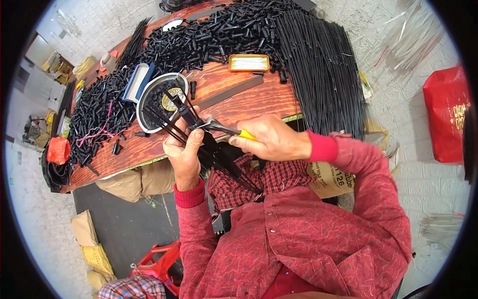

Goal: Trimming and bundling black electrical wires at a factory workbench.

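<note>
My left hand (pixel 182 154) is closed around a black tubular part (pixel 187 115) and several thin black rods (pixel 225 163), which stick out past the fingers on both sides. In my right hand (pixel 273 138) is a pair of pliers (pixel 222 128) with yellow grips, held by the handles. The metal jaws reach the near end of the tubular part, just above my left thumb; what they grip there is too small to make out. Behind my left hand stands a metal bowl (pixel 141 115) with small black pieces and a round yellow container (pixel 173 98) inside.
Heaps of black tubular parts (pixel 209 37) cover the far and left sides of the wooden table (pixel 234 99). Long black rods (pixel 321 74) lie at the right. Nearby are an orange-rimmed tray (pixel 249 69), a flat dark bar (pixel 229 93) and a blue box (pixel 145 82).
</note>
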Demonstrator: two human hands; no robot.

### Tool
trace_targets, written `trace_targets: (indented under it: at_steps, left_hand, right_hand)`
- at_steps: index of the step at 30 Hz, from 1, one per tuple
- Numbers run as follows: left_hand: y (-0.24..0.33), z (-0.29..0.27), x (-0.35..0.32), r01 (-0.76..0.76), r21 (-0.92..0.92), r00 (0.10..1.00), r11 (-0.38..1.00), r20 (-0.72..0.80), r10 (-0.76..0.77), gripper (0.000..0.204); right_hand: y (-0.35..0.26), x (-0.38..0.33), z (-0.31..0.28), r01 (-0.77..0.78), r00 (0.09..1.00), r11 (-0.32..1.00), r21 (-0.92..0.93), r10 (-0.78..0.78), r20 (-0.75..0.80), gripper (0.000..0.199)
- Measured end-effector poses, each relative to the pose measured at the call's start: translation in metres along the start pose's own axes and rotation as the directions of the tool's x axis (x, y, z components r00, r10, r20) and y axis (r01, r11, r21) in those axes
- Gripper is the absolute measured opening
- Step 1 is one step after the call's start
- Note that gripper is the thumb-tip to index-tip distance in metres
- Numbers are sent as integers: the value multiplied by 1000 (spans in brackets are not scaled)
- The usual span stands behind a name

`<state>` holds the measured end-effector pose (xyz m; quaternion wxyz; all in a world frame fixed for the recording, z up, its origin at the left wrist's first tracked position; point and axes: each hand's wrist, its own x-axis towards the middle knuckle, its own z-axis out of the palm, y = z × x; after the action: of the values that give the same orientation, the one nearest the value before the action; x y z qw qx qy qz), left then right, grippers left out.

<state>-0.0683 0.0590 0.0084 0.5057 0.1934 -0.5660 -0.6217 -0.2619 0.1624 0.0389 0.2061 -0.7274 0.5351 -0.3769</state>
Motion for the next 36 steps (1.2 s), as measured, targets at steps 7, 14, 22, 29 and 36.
trace_targets:
  at_steps: [7, 14, 22, 29, 36]
  left_hand:
    - [0, -1, 6, 12, 26, 1000, 1000, 2, -12, 44]
    - [-4, -8, 6, 12, 9, 1000, 1000, -16, -12, 48]
    - [-5, -23, 3, 96, -115, 992, 989, 92, -86, 51]
    - [-10, -60, -8, 73, -314, 990, 947, 138, -31, 55]
    - [-2, -58, -11, 81, -371, 980, 925, 199, -5, 57]
  right_hand:
    - [20, -3, 58, 70, 952, 990, -119, -102, -290, 32]
    - [19, 1, 62, 35, 945, 988, -151, -82, -316, 31]
    - [14, -4, -10, -8, 975, 992, 123, -19, 220, 36]
    - [105, -13, -18, -94, 993, 892, -442, 115, 21, 35]
    - [165, -28, 6, -177, 971, 676, -715, 2, -239, 31]
